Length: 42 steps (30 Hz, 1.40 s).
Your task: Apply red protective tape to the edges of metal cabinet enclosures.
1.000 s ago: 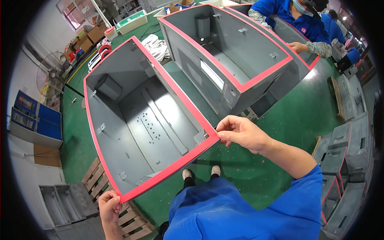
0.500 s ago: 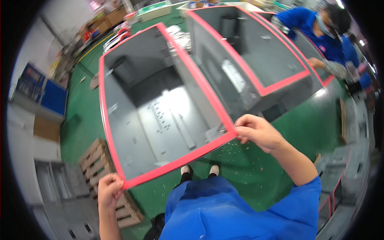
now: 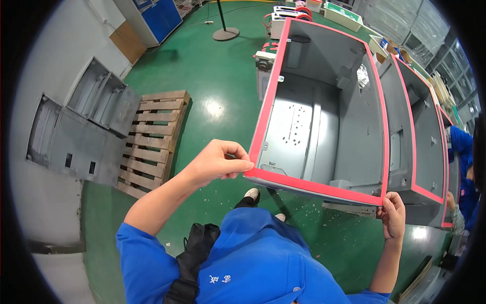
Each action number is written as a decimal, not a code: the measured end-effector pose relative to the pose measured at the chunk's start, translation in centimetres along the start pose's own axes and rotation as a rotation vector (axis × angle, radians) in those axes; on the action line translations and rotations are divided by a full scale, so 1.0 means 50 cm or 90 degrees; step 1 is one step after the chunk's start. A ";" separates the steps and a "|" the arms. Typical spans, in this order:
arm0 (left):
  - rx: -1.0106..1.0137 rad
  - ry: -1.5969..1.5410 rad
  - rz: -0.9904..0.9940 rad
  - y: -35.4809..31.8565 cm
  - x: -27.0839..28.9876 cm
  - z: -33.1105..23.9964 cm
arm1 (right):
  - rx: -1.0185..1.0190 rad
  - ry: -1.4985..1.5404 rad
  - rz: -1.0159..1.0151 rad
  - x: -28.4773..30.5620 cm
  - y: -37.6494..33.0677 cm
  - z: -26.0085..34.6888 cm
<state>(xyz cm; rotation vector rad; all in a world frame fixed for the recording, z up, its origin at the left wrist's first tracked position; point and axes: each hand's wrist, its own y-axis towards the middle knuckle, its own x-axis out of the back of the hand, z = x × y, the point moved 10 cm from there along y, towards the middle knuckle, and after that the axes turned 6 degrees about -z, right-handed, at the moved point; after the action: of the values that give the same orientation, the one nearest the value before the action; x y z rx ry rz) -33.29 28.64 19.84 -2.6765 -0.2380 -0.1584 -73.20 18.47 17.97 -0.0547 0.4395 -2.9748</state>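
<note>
A grey metal cabinet (image 3: 324, 116) stands in front of me with its open side up and a strip of red tape (image 3: 319, 188) round its rim. At the near left corner, my left hand (image 3: 218, 162) is closed, thumb and forefinger pinched on the tape. My right hand (image 3: 392, 215) pinches the near right corner of the same edge between thumb and fingers. Holes and a long rail show on the cabinet's inner panel, and small brackets sit along its walls.
More red-edged grey cabinets (image 3: 422, 131) stand close on the right, where a co-worker in blue (image 3: 463, 172) is at one. On the left lie a wooden pallet (image 3: 152, 139) and grey metal housings (image 3: 91, 134). A round-based stand (image 3: 226, 34) is on the green floor beyond.
My view has swung left, so the cabinet now sits further right in the picture and the pallet shows whole. Both hands are still at the cabinet's near corners.
</note>
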 end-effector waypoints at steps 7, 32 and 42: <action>-0.048 0.011 0.012 -0.001 -0.004 -0.010 | -0.004 0.027 -0.038 0.003 -0.001 0.002; -0.271 0.057 0.006 -0.003 -0.003 -0.029 | -0.012 0.033 -0.028 0.006 0.003 -0.001; -0.293 0.072 -0.060 -0.015 0.011 -0.037 | -0.012 0.039 -0.042 0.006 0.003 -0.004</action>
<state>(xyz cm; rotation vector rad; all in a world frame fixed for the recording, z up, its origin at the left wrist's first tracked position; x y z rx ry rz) -33.00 28.55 21.89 -3.0985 -0.3250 -0.4399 -73.50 18.34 17.73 0.0211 0.4812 -3.0448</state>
